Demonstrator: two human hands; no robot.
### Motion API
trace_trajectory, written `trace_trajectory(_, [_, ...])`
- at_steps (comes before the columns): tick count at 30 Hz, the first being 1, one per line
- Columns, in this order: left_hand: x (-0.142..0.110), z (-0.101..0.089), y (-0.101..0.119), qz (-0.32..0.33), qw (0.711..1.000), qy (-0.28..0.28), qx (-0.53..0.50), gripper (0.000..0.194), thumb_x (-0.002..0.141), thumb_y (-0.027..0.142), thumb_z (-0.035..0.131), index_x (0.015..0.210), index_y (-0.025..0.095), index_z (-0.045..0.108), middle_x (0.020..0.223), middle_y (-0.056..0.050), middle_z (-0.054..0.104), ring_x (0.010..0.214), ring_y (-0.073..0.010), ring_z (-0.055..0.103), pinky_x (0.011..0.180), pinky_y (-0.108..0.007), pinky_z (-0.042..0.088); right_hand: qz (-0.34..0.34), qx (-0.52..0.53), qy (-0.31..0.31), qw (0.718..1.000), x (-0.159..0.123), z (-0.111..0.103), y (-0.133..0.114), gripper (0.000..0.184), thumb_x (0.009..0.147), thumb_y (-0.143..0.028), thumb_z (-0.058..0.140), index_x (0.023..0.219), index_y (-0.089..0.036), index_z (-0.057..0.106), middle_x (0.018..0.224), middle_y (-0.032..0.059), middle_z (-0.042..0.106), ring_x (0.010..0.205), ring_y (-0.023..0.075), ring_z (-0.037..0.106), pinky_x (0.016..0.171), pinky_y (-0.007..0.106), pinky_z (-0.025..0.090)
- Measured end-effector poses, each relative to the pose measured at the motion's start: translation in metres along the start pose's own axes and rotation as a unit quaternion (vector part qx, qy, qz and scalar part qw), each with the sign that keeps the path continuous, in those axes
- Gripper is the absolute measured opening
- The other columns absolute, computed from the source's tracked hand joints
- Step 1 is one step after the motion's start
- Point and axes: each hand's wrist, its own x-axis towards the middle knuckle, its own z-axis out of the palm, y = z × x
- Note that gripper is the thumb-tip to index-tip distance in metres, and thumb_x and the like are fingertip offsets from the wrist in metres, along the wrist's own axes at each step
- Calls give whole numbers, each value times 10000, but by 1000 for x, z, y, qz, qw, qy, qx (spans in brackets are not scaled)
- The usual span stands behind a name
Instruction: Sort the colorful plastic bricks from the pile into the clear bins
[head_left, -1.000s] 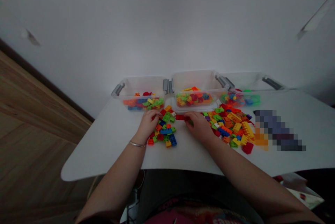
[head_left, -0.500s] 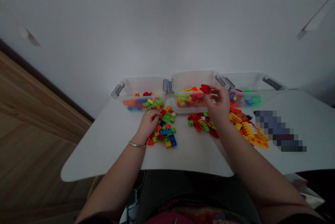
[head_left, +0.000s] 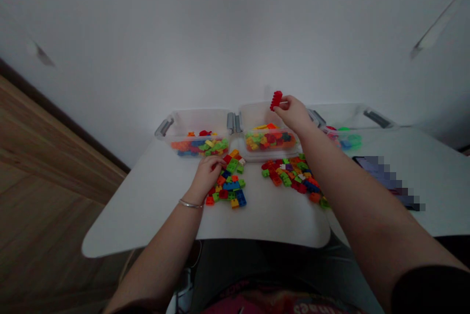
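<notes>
Pinched between the fingers of my right hand (head_left: 294,114) is a red toy building brick (head_left: 276,100) with a row of studs, held up over the rim of the middle clear bin (head_left: 257,108). My left hand (head_left: 208,175) rests at the left edge of a pile of mixed bricks (head_left: 231,185), fingers loosely bent over them and not visibly gripping any. Under my right forearm lies a second pile of mixed bricks (head_left: 288,177), partly hidden by the arm.
A left clear bin (head_left: 198,121) and a right clear bin (head_left: 347,113), both with grey handles, hold more colourful pieces. They stand against the wall on the white table (head_left: 147,216). A dark, partly blurred-out flat object (head_left: 389,182) lies at the right.
My right hand has risen and moved slightly left with the red brick, which now stands more upright. More of the right-hand pile's middle shows. The left hand stays in place.
</notes>
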Motion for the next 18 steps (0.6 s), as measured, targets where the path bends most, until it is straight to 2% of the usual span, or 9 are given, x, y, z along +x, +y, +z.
trace_trajectory(6, [0,1,-1,1,1000,1,0,219,802,170,473,755,217,682,872,-27,725,937,-196,643,932,-384,488,42,-153,-52,986,-1,4,1,299,743,-421,683,960,-216,695,962,84,736,875,239,678,820,411,514])
trace_trajectory(9, [-1,1,-1,0,1000,0,3,223,793,161,469,742,219,679,880,-26,726,955,-201,641,948,-392,476,65,-198,-80,975,3,6,2,260,716,-402,710,907,-226,720,935,98,736,871,253,676,819,424,513])
trace_trajectory(12, [-1,1,-1,0,1000,-2,5,225,779,147,466,746,216,677,883,-28,725,946,-203,642,944,-395,477,86,-218,-96,967,5,8,1,268,693,-348,730,935,-235,720,965,101,731,890,262,672,834,447,511])
trace_trajectory(15, [-1,0,-1,2,1000,-2,3,223,782,144,466,757,212,677,879,-31,723,945,-205,644,940,-397,483,74,-204,-83,973,4,8,1,312,741,-343,672,1030,-228,696,1052,110,714,948,275,662,865,474,501])
trace_trajectory(18, [-1,1,-2,2,1000,0,2,217,783,140,472,760,212,676,891,-32,725,960,-206,643,946,-396,484,1,-134,-19,991,0,5,1,368,792,-343,604,1128,-197,644,1139,120,683,996,264,643,893,458,495])
